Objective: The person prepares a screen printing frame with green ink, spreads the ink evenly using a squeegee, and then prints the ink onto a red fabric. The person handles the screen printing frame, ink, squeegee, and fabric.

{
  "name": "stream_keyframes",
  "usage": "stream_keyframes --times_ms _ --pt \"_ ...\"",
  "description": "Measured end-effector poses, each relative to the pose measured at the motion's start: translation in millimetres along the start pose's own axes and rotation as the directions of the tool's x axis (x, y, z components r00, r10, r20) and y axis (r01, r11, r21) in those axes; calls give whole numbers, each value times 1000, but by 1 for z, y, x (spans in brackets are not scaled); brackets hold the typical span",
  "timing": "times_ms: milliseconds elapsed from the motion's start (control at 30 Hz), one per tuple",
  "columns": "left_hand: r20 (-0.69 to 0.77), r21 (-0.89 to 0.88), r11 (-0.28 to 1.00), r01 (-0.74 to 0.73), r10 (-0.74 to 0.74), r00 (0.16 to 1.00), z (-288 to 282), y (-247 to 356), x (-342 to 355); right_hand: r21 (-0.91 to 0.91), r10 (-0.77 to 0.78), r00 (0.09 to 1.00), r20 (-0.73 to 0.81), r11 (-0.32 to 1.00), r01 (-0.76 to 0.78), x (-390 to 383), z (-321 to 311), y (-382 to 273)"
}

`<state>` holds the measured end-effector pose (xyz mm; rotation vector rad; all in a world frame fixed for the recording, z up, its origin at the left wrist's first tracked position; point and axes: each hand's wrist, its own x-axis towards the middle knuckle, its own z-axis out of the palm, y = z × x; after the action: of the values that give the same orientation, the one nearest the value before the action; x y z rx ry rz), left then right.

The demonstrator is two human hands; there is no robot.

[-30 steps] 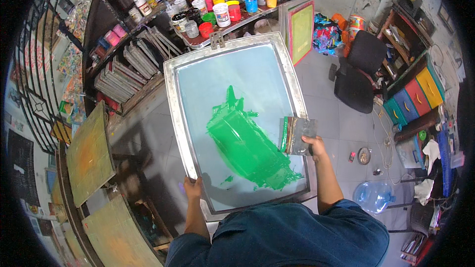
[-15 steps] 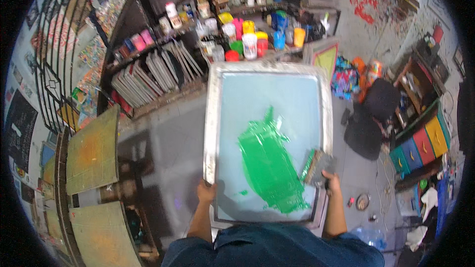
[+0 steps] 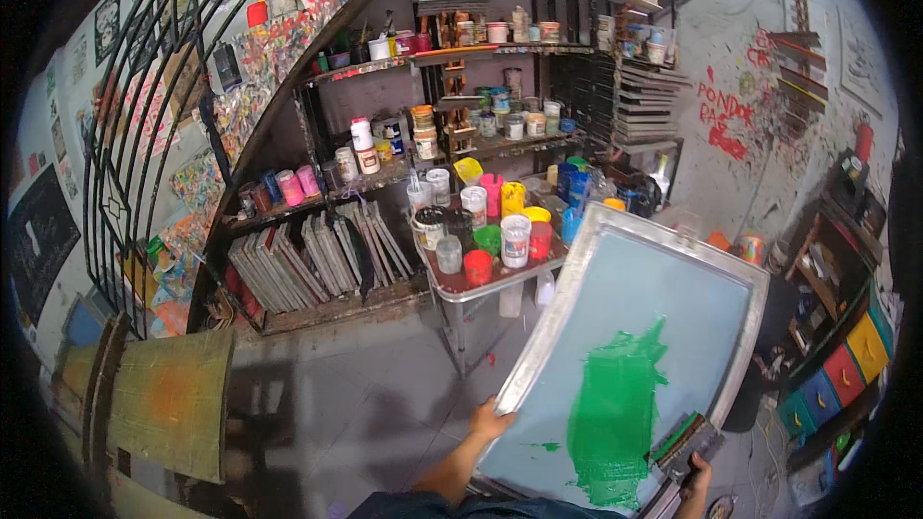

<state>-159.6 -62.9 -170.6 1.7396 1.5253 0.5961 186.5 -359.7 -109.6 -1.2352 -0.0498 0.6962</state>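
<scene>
A silver-framed printing screen [image 3: 753, 312] with pale blue mesh [image 3: 663, 279] is held up in front of me, tilted with its top toward the right. A thick patch of wet green ink [image 3: 615, 413] covers the mesh's lower middle, with a small smear to its left. My left hand [image 3: 490, 421] is closed round the left rail. In my right hand [image 3: 697, 481], near the lower right corner, is a grey squeegee [image 3: 687, 442] with green ink along its edge. Whether the right hand also grips the frame, I cannot tell. The screen's bottom edge is partly hidden by my clothing.
A small table [image 3: 471, 286] crowded with paint tubs stands beyond the screen. Behind it, shelves [image 3: 385, 173] hold jars and several stacked frames [image 3: 288, 269]. At left are yellowish boards [image 3: 168, 404]; at right, a cabinet with coloured drawers [image 3: 846, 370].
The screen has swung to the right and tilted, moving lower in view. More of the shelves and table now shows. Both hands keep their holds.
</scene>
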Motion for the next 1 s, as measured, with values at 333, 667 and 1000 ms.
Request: stream_keyframes --times_ms 333,667,1000 --pt "100 -79 975 -207 215 972 9 86 161 -12 65 992 -110 998 -67 61 66 -33" --pt "131 -78 987 -143 153 980 70 149 236 76 17 996 -92 997 -10 162 73 -61" --pt "-80 -43 974 -222 218 973 139 222 258 156 -112 993 26 982 106 274 51 -125"
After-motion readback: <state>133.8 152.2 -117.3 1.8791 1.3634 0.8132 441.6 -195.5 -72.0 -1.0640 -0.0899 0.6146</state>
